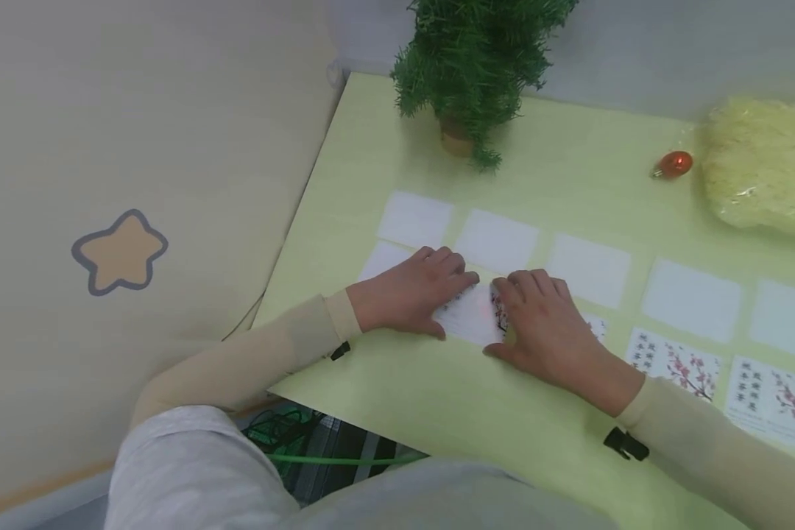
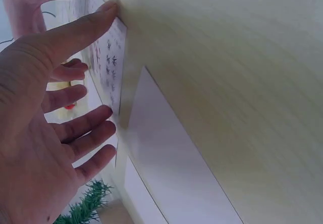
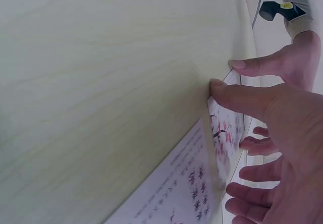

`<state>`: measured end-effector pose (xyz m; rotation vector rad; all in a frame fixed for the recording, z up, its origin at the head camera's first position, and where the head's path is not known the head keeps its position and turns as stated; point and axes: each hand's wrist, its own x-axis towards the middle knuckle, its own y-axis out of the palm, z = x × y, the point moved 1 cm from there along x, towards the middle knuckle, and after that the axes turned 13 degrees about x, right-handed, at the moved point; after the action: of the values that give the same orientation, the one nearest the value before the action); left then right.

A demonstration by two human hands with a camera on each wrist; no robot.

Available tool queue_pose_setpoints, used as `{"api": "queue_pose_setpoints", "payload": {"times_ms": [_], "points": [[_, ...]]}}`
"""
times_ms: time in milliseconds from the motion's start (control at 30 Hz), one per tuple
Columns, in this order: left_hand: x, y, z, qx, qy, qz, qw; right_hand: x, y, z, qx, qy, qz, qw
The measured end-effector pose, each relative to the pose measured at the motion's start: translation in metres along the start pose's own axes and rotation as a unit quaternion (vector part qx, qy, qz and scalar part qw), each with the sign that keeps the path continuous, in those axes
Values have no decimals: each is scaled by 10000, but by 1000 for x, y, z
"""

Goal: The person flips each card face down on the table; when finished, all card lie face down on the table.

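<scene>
Between both hands a white card (image 1: 467,316) printed with pink blossoms and dark characters lies flat on the pale yellow table. My left hand (image 1: 414,291) is at the card's left end, its thumb near the lower corner and its fingers stretched toward the upper edge. At the right end is my right hand (image 1: 550,335), placed the same way and covering part of the print. Both wrist views show loosely extended fingers, with each thumb tip touching the card's near edge. A blank white card (image 2: 166,143) lies just left of the left hand.
A row of blank white cards (image 1: 589,269) lies behind the hands. More blossom cards (image 1: 679,364) continue to the right. Farther back stand a small potted artificial tree (image 1: 477,66), a red ornament (image 1: 676,163) and a bag of yellow shreds (image 1: 765,165). A wall borders the table's left edge.
</scene>
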<state>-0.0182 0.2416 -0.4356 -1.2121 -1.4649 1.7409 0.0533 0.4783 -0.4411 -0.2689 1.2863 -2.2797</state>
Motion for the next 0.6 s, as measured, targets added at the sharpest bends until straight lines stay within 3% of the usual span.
{"api": "queue_pose_setpoints", "payload": {"times_ms": [400, 600], "points": [[7, 3, 3, -809, -112, 118, 9966, -3, 5, 0, -74, -2, -79, 9999], [3, -2, -1, -1178, 63, 62, 9930, -5, 6, -2, -72, 38, -68, 9999]]}}
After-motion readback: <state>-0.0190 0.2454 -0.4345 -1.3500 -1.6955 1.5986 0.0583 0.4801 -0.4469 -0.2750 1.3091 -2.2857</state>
